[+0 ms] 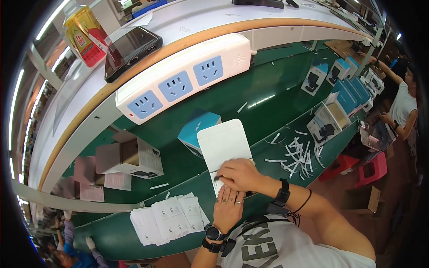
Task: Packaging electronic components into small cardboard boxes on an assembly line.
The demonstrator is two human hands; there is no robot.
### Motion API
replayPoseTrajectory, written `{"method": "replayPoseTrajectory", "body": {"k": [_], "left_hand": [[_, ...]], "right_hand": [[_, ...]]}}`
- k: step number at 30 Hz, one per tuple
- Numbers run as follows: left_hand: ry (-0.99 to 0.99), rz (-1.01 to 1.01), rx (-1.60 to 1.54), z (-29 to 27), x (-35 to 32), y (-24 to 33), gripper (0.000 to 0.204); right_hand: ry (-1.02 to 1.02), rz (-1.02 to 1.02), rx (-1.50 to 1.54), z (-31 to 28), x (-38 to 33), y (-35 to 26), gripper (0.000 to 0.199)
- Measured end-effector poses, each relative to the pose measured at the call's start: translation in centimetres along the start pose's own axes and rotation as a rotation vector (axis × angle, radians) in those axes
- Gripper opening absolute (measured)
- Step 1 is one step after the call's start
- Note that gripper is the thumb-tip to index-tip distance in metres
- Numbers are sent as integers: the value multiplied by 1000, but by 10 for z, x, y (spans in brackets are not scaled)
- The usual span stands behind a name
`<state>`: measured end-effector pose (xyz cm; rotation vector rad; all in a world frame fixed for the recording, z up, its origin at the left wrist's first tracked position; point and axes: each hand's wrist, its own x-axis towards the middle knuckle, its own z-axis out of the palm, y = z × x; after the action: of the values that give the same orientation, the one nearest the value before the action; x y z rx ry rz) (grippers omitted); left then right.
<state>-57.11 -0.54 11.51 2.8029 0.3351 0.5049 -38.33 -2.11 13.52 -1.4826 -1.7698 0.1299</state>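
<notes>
A white carton [223, 138] with its lid flap raised sits at the front of the green bench, before my chest. My right hand [241, 174] reaches over the carton's opening with fingers curled and pinched together. A small dark bit shows by those fingertips, too small to name. Just below, my left hand [229, 206] lies with fingers stretched out against the carton's near part, touching or almost touching the right hand. Both hands cover most of what is inside the carton. A blue-and-white box [199, 127] stands right behind it.
White printed sheets [167, 219] lie at left, with open cartons [134, 156] behind. Paper strips [297, 156] are heaped at right, near an open box [328, 123]. A power strip [183, 78] runs along the shelf, under a phone [132, 51]. Other people work at both sides.
</notes>
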Motion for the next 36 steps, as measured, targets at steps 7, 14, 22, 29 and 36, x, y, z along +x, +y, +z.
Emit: {"method": "replayPoseTrajectory", "body": {"k": [7,14,22,29,36], "left_hand": [[-39,1,11,0,3,6,51],[-98,-28,112,-10,9,10,50],[-88,-35,28,-20,20,18,51],[-56,-130,-219,-35,31,27,52],[-33,-272,-606,-35,16,12,40]], "right_hand": [[7,114,-94,3,12,-5,23],[125,508,344,-36,8,-16,26],[-107,728,12,-150,-77,40,44],[475,872,1583,-107,-39,42,32],[-252,528,882,-116,-74,33,21]]}}
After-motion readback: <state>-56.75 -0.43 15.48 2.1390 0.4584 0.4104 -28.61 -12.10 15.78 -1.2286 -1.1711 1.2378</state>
